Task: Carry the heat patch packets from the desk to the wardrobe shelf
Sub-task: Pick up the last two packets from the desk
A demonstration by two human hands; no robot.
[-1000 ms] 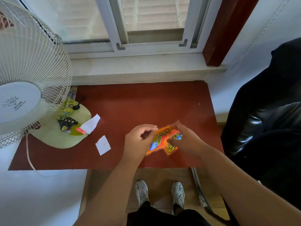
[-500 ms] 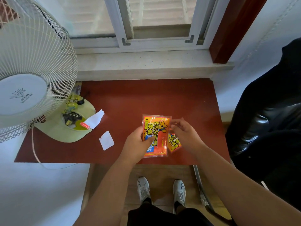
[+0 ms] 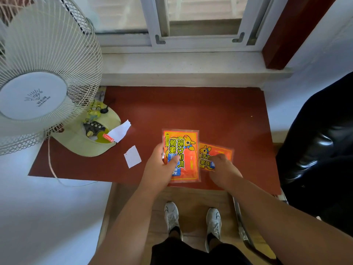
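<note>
Two orange heat patch packets with yellow lettering are over the front of the dark red desk (image 3: 191, 111). My left hand (image 3: 159, 169) grips the larger packet (image 3: 186, 150) by its left edge, thumb across its face, holding it upright just above the desk. A second packet (image 3: 212, 152) lies flat on the desk just to its right, partly under the first. My right hand (image 3: 222, 170) rests on the second packet, fingers curled down onto its lower right part; whether it pinches the packet is unclear.
A white desk fan (image 3: 38, 87) with a green base (image 3: 84, 140) fills the desk's left end, its cord hanging off the front. Two white paper scraps (image 3: 132, 156) lie beside the base. A black jacket (image 3: 322, 146) hangs at the right. The window sill runs behind.
My left hand has turned the larger packet upright and lifted it clear. My right hand has moved down onto the second packet, which now lies more exposed on the desk.
</note>
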